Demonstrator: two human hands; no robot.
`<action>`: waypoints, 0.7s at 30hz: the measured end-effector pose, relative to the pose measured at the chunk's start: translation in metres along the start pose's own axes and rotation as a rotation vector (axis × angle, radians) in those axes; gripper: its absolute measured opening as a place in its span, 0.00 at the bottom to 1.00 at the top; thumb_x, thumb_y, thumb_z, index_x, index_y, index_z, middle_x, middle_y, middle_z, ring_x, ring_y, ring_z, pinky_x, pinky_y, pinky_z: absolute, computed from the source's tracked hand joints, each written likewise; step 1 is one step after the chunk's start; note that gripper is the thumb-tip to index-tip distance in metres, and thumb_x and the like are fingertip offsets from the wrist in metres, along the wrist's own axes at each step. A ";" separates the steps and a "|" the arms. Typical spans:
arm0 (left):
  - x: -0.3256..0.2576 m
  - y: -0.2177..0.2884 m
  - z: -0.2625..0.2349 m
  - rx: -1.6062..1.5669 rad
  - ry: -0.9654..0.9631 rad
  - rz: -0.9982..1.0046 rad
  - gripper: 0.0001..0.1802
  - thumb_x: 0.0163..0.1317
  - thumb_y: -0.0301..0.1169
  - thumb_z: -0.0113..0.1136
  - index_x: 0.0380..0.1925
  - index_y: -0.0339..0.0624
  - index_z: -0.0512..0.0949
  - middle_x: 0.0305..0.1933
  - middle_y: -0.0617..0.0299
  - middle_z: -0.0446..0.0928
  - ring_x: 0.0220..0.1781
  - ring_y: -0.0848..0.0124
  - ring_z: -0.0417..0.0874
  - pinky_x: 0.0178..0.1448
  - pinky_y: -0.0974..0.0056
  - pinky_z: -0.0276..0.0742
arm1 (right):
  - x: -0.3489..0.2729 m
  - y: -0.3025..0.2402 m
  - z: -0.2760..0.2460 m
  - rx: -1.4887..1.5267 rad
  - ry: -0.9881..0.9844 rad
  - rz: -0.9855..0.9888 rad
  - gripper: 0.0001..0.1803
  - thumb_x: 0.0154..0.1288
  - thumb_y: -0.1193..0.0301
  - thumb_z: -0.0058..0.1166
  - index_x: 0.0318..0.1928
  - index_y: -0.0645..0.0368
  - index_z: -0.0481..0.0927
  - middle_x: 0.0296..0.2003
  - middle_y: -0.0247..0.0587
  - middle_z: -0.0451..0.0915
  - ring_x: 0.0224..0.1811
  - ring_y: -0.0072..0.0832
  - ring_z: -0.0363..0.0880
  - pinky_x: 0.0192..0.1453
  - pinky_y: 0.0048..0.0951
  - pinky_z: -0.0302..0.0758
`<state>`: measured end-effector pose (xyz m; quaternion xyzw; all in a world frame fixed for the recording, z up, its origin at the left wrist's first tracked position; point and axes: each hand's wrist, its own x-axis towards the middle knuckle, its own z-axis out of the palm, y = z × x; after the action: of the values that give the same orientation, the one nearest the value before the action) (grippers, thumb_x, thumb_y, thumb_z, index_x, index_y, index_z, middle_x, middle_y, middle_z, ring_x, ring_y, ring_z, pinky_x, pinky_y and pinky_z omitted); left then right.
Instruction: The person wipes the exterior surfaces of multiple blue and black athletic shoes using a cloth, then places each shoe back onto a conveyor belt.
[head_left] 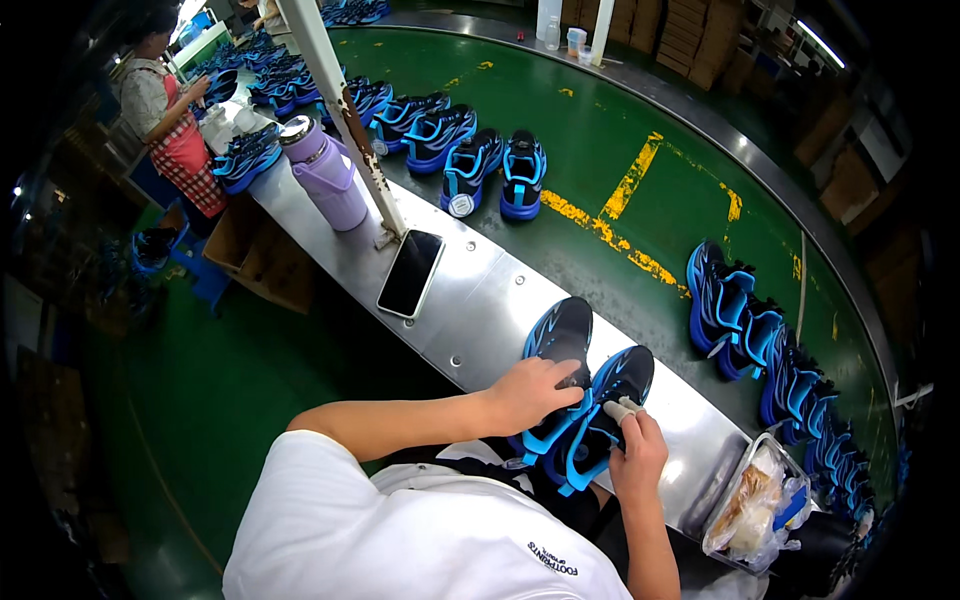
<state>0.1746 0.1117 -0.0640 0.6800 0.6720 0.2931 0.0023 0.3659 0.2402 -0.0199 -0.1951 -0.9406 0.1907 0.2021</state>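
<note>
A pair of black and blue sneakers lies side by side at the metal ledge in front of me, toes pointing away. My left hand (530, 397) reaches across the left sneaker (562, 330), its fingers bent at the gap where the two shoes meet. The right sneaker (628, 372) is gripped at its lacing by my right hand (640, 445), which wears pale covers on its fingertips. Both hands partly hide the laces and tongues. Whether a lace lies between the fingers is too small to tell.
A smartphone (411, 273) and a purple bottle (327, 178) stand left along the ledge, by a white post (345, 120). More sneakers (522, 172) line the green conveyor (600, 150), with another row (720, 295) to the right. A tray (750, 500) holds plastic bags. A person (170, 120) works far left.
</note>
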 end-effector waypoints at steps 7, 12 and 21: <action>0.012 0.011 -0.008 0.017 0.262 -0.030 0.20 0.54 0.23 0.55 0.49 0.38 0.75 0.55 0.49 0.73 0.44 0.57 0.78 0.45 0.58 0.78 | -0.002 -0.019 -0.009 -0.020 0.120 0.019 0.35 0.41 0.89 0.51 0.55 0.58 0.81 0.49 0.49 0.81 0.47 0.44 0.79 0.54 0.38 0.76; 0.014 0.006 0.004 -0.071 0.102 -0.046 0.24 0.47 0.18 0.60 0.49 0.40 0.76 0.48 0.55 0.76 0.47 0.55 0.78 0.47 0.57 0.80 | -0.010 0.000 -0.006 -0.010 0.057 0.031 0.32 0.43 0.89 0.52 0.53 0.59 0.81 0.47 0.49 0.81 0.47 0.44 0.78 0.53 0.38 0.76; 0.007 0.017 -0.003 -0.160 -0.057 -0.051 0.21 0.46 0.20 0.62 0.43 0.51 0.81 0.55 0.59 0.74 0.49 0.58 0.74 0.49 0.57 0.77 | -0.023 -0.010 -0.026 0.050 -0.054 0.065 0.28 0.42 0.85 0.58 0.48 0.51 0.84 0.54 0.51 0.76 0.52 0.47 0.76 0.57 0.41 0.76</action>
<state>0.1879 0.1153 -0.0519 0.6685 0.6631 0.3263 0.0831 0.3947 0.2288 -0.0006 -0.2154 -0.9338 0.2256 0.1751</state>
